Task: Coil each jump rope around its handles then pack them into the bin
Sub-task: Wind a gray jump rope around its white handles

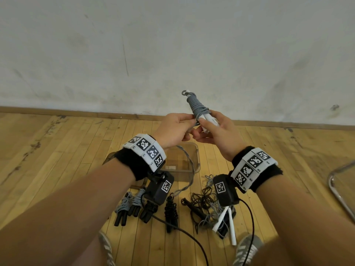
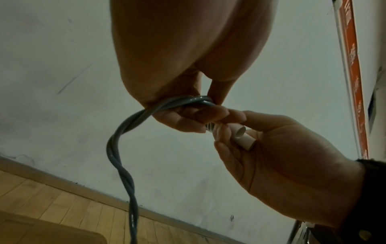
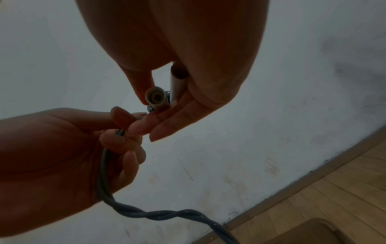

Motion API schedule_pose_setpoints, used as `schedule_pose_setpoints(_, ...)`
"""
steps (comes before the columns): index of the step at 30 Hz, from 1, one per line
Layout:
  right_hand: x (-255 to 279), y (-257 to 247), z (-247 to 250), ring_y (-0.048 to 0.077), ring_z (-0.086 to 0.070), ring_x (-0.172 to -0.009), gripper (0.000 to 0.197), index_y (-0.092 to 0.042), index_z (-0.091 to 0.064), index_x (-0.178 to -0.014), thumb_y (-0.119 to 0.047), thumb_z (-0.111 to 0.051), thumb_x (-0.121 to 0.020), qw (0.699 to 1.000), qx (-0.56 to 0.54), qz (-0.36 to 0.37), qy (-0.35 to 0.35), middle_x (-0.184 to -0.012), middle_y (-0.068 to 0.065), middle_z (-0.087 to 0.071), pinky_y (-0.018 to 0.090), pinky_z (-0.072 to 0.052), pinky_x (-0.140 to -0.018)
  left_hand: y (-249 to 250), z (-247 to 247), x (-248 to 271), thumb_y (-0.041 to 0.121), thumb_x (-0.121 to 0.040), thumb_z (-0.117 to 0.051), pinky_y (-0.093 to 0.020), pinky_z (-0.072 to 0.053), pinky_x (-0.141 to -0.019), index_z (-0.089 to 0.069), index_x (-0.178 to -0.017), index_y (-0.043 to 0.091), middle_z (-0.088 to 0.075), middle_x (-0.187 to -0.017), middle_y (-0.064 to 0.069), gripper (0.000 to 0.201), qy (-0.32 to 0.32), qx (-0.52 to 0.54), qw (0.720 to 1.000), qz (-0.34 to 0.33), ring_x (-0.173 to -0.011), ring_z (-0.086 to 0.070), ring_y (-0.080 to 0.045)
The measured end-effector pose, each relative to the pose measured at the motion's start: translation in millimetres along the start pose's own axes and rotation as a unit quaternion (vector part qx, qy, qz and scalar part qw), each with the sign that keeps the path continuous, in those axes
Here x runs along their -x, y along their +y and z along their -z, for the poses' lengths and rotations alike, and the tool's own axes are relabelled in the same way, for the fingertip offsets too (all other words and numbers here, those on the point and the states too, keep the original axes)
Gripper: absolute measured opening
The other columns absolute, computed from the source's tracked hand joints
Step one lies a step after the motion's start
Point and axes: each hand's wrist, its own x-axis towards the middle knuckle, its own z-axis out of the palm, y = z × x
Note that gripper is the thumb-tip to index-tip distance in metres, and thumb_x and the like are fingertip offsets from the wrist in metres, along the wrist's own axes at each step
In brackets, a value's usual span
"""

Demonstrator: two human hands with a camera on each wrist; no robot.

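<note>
The floor (image 1: 76, 150) is pale wood strip, lightly glossy, with dark scuffs. The wall (image 1: 172, 45) behind it is matt painted plaster, stained and scratched. The bin (image 1: 189, 150) on the floor is clear smooth plastic. The grey rope (image 2: 123, 148) is smooth and faintly glossy, like plastic-coated cord, its two strands twisted together. Its handles (image 3: 177, 82) are white, matt, smooth plastic tubes. Right of the bin, a chair leg (image 1: 338, 191) is shiny chromed metal. The wristbands (image 1: 132, 162) are black fuzzy cloth.

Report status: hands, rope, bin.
Right hand grips white handles, left hand pinches grey rope. Rope partly coiled, twisted tail hanging. Bin empty below. Nothing blocking.
</note>
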Motion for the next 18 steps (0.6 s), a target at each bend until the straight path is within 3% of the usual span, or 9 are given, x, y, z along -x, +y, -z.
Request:
schedule_pose_setpoints(8, 0, 0, -4, 0.021, -0.074, -0.069, 0.044, -0.019, -0.043, -0.137, -0.009, -0.063, -0.099, 0.997, 0.062, 0.032, 0.03, -0.081, 0.0, -0.076, 0.039, -0.063, -0.072, -3, 0, -3, 0.019, -0.104, -0.058, -0.022, -0.051, -0.058, -0.059, -0.137, 0.01, -0.072, -0.068, -0.001, 0.035, 0.031, 0.02, 0.999, 0.023, -0.051, -0.057, -0.007)
schedule_pose_setpoints(11, 1, 1, -6, 0.023, -0.075, -0.069, 0.046, -0.025, -0.041, -0.135, -0.013, -0.065, -0.098, 0.992, 0.108, 0.057, 0.044, -0.085, 0.004, -0.075, 0.04, -0.064, -0.068, -2, -1, -3, 0.017, -0.104, -0.057, -0.021, -0.05, -0.055, -0.062, -0.135, 0.011, -0.07, -0.067, -0.001, 0.032, 0.032, 0.009, 0.999, 0.026, -0.05, -0.055, -0.008)
schedule_pose_setpoints(14, -1, 5, -7, 0.023, -0.075, -0.068, 0.051, -0.024, -0.039, -0.139, -0.016, -0.067, -0.097, 0.984, 0.148, 0.073, 0.066, -0.094, 0.01, -0.072, 0.033, -0.062, -0.059, -1, -2, -2, 0.018, -0.105, -0.054, -0.019, -0.048, -0.051, -0.067, -0.128, 0.012, -0.069, -0.067, -0.001, 0.028, 0.032, 0.005, 0.999, 0.025, -0.047, -0.052, -0.009)
schedule_pose_setpoints(18, -4, 11, -4, 0.019, -0.071, -0.064, 0.053, -0.026, -0.037, -0.142, -0.016, -0.064, -0.097, 0.967, 0.224, 0.1, 0.067, -0.096, 0.008, -0.07, 0.029, -0.059, -0.054, 1, -4, 0, 0.033, -0.105, -0.055, -0.021, -0.047, -0.052, -0.074, -0.113, 0.01, -0.071, -0.072, -0.006, 0.031, 0.035, 0.036, 0.998, 0.025, -0.048, -0.051, -0.011)
